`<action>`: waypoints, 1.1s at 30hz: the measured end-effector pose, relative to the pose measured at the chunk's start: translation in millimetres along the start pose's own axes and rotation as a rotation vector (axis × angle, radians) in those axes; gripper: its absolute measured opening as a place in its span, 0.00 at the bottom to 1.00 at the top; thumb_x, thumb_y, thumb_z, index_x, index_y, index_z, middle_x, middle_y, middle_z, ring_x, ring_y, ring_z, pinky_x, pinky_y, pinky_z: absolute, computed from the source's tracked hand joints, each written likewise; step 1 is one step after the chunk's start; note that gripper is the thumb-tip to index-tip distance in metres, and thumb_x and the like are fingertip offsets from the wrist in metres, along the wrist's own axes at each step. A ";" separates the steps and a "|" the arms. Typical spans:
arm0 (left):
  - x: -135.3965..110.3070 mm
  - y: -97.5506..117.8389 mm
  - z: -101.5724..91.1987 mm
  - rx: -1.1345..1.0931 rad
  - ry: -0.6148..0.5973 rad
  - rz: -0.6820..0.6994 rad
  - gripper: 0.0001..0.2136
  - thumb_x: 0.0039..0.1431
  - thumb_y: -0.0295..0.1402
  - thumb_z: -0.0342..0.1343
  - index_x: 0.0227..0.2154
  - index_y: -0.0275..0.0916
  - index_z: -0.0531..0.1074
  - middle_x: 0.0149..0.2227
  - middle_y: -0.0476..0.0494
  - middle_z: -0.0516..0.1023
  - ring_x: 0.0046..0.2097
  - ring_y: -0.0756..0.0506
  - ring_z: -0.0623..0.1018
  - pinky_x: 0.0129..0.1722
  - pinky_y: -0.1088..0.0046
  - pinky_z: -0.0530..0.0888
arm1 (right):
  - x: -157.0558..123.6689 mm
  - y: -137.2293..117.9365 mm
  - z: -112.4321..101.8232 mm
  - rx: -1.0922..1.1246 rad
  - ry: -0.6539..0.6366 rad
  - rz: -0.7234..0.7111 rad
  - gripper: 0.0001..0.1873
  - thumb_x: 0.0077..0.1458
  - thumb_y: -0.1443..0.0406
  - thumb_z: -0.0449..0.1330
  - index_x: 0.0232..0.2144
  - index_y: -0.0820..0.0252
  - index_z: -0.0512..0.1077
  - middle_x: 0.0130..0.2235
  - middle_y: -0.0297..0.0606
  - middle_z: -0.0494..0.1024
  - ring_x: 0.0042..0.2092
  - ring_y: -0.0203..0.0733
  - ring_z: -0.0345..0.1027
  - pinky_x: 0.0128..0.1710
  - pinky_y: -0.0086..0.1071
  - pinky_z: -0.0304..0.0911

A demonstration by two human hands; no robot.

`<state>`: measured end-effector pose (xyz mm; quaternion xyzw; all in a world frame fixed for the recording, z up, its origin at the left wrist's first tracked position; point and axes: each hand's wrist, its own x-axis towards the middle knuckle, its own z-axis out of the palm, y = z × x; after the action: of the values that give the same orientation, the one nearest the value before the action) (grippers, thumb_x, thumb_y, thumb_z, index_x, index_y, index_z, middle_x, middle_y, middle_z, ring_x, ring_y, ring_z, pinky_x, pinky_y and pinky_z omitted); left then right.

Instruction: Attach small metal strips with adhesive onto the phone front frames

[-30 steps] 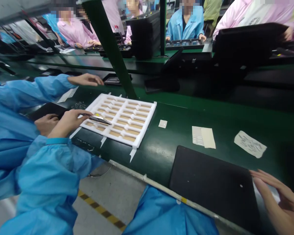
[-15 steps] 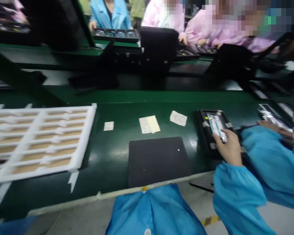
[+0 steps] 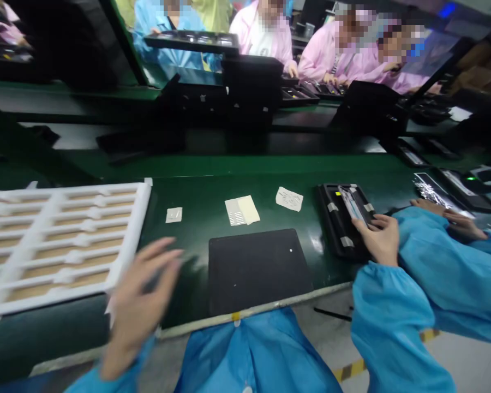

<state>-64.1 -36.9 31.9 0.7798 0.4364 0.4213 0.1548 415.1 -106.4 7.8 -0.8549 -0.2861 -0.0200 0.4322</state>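
Note:
My right hand [image 3: 379,238] pinches the near end of a slim, phone-shaped part [image 3: 353,206] with a silver and pale blue face. The part is tilted over a black tray [image 3: 339,232], which has pieces of tape and a yellow tab on it. Blurred by motion, my left hand [image 3: 143,297] hangs over the bench's front edge with thumb and fingers apart and nothing between them. It is nearest to the right end of a white slotted rack [image 3: 135,229]. A dark mat [image 3: 257,273] lies between my two hands.
Behind the mat lie a small white square [image 3: 174,214], a cream and grey label sheet [image 3: 245,210] and a crumpled paper [image 3: 289,198]. A co-worker's blue sleeve [image 3: 442,245] reaches in at right. Across the line, people sit behind black trays [image 3: 192,42].
My left hand has come into view over the bench at left. The phone-shaped part in my right hand has tilted up from the tray. A co-worker opposite has raised a black tray.

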 end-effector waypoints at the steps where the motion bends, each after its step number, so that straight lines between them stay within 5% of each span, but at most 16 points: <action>1: -7.8 13.2 17.0 -0.116 -0.067 -0.053 0.11 0.64 0.33 0.56 0.48 0.48 0.73 0.53 0.46 0.76 0.52 0.42 0.77 0.53 0.58 0.76 | -7.4 -7.8 -4.2 0.101 -0.007 0.050 0.34 0.33 0.46 0.70 0.39 0.58 0.66 0.37 0.40 0.71 0.42 0.52 0.72 0.45 0.48 0.69; 3: -16.9 43.3 55.7 -0.479 -0.329 -0.189 0.19 0.64 0.35 0.56 0.57 0.49 0.67 0.56 0.42 0.75 0.54 0.41 0.77 0.52 0.59 0.77 | -37.7 -29.2 -12.0 0.268 -0.060 0.059 0.31 0.33 0.48 0.72 0.36 0.56 0.66 0.35 0.37 0.72 0.42 0.50 0.73 0.47 0.47 0.69; 5: -18.7 70.8 91.5 -0.895 -0.524 -0.330 0.33 0.63 0.40 0.57 0.67 0.49 0.49 0.63 0.36 0.66 0.60 0.39 0.72 0.55 0.58 0.76 | -84.2 -54.7 -17.5 0.367 -0.213 -0.063 0.28 0.38 0.52 0.72 0.37 0.55 0.65 0.38 0.38 0.74 0.45 0.51 0.73 0.50 0.48 0.68; 7: -17.4 88.7 115.9 -1.213 -0.524 -0.529 0.39 0.62 0.47 0.57 0.68 0.47 0.42 0.65 0.31 0.62 0.61 0.36 0.71 0.54 0.57 0.76 | -131.4 -78.7 -18.3 0.378 -0.374 -0.242 0.24 0.45 0.57 0.70 0.41 0.56 0.66 0.45 0.44 0.74 0.51 0.52 0.71 0.52 0.48 0.66; 9: -16.0 94.0 126.1 -1.324 -0.410 -0.782 0.35 0.61 0.51 0.55 0.65 0.42 0.51 0.62 0.29 0.67 0.57 0.35 0.75 0.51 0.57 0.77 | -159.6 -93.8 -14.6 0.372 -0.560 -0.399 0.24 0.48 0.59 0.69 0.45 0.55 0.66 0.50 0.46 0.72 0.54 0.52 0.68 0.53 0.48 0.65; 11: -15.4 87.8 124.6 -1.265 -0.339 -0.964 0.29 0.60 0.52 0.55 0.58 0.37 0.62 0.55 0.32 0.75 0.53 0.35 0.78 0.48 0.56 0.78 | -157.3 -92.8 -10.1 0.333 -0.620 -0.445 0.24 0.56 0.56 0.63 0.53 0.53 0.64 0.53 0.47 0.70 0.55 0.51 0.67 0.54 0.48 0.65; 12: -15.4 81.9 120.5 -1.208 -0.342 -0.991 0.28 0.59 0.52 0.57 0.54 0.36 0.65 0.53 0.33 0.77 0.51 0.35 0.78 0.48 0.56 0.78 | -145.4 -85.3 -8.7 0.284 -0.551 -0.432 0.26 0.59 0.55 0.59 0.57 0.53 0.61 0.54 0.48 0.70 0.55 0.51 0.67 0.54 0.49 0.64; 15: -15.7 61.5 99.5 -1.018 -0.450 -0.897 0.25 0.57 0.52 0.59 0.48 0.36 0.71 0.51 0.37 0.78 0.52 0.35 0.77 0.54 0.56 0.75 | -89.3 -42.6 -6.6 -0.056 -0.076 -0.378 0.31 0.58 0.49 0.56 0.57 0.62 0.63 0.50 0.53 0.70 0.54 0.58 0.64 0.53 0.54 0.61; 17: -15.4 51.4 80.7 -0.889 -0.532 -0.796 0.24 0.60 0.51 0.55 0.50 0.37 0.72 0.53 0.39 0.77 0.56 0.36 0.75 0.58 0.58 0.71 | -57.3 -12.1 -4.6 -0.350 -0.073 -0.368 0.31 0.54 0.43 0.55 0.45 0.65 0.71 0.40 0.53 0.71 0.48 0.63 0.65 0.46 0.57 0.62; 20: -12.3 44.6 50.0 -0.693 -0.607 -0.685 0.22 0.66 0.48 0.50 0.57 0.42 0.66 0.58 0.42 0.73 0.60 0.39 0.70 0.60 0.62 0.68 | -40.4 6.0 -3.6 -0.457 -0.159 -0.408 0.25 0.57 0.45 0.49 0.35 0.60 0.70 0.30 0.44 0.67 0.35 0.56 0.65 0.37 0.50 0.64; 23: -6.4 44.9 22.3 -0.467 -0.589 -0.631 0.21 0.67 0.46 0.48 0.60 0.46 0.62 0.55 0.45 0.75 0.56 0.41 0.74 0.54 0.65 0.72 | -47.7 -22.2 -2.2 -0.370 -0.038 -0.511 0.18 0.60 0.50 0.50 0.36 0.57 0.69 0.30 0.42 0.66 0.35 0.54 0.63 0.39 0.48 0.63; 26: 0.4 47.8 5.6 -0.319 -0.581 -0.605 0.17 0.67 0.46 0.47 0.54 0.46 0.65 0.43 0.48 0.79 0.42 0.44 0.78 0.40 0.70 0.74 | -48.0 -79.4 21.0 -0.236 -0.041 -0.646 0.15 0.61 0.53 0.53 0.38 0.58 0.70 0.33 0.43 0.67 0.39 0.53 0.64 0.44 0.47 0.61; 30: 3.5 46.9 7.7 -0.326 -0.655 -0.532 0.14 0.69 0.46 0.45 0.45 0.44 0.70 0.41 0.50 0.78 0.40 0.46 0.78 0.36 0.74 0.72 | -27.6 -149.2 96.2 -0.029 -0.156 -0.723 0.14 0.62 0.58 0.54 0.41 0.62 0.71 0.41 0.50 0.70 0.47 0.54 0.62 0.50 0.49 0.57; 33: -1.9 39.2 19.3 -0.275 -0.688 -0.480 0.15 0.69 0.46 0.43 0.43 0.43 0.70 0.40 0.48 0.79 0.40 0.45 0.78 0.37 0.72 0.72 | -24.7 -175.3 151.8 0.025 -0.256 -0.769 0.15 0.63 0.61 0.54 0.49 0.63 0.68 0.50 0.55 0.68 0.52 0.54 0.60 0.54 0.49 0.55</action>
<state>-27.7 -58.4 43.3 0.7234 0.4681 0.1435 0.4868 273.3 76.9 33.5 -0.6757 -0.6368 -0.0699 0.3646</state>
